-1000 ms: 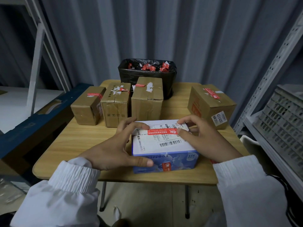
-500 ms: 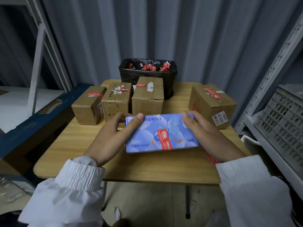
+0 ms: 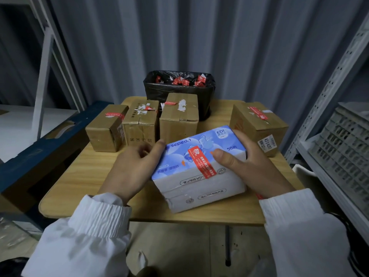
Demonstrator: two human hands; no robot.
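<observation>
A blue and white box point(image 3: 197, 168) marked "sepeo" is held above the wooden table point(image 3: 79, 180), tilted so its blue face looks up and its white side faces me. A red tape strip point(image 3: 201, 163) runs across the blue face and over the edge. My right hand point(image 3: 253, 166) grips the box's right end, thumb on the blue face beside the tape. My left hand point(image 3: 135, 164) touches the box's left end with its thumb; its fingers are blurred.
Three cardboard boxes point(image 3: 139, 124) with red tape scraps stand in a row behind the hands, and a fourth cardboard box point(image 3: 259, 126) at the right. A black-lined bin point(image 3: 179, 86) holds red tape pieces. A shelf with a grey crate point(image 3: 343, 140) is at right.
The box was turned over: its white label face was up, then the blue face, and now it is tilted with the white side towards me. Both hands shifted along its ends.
</observation>
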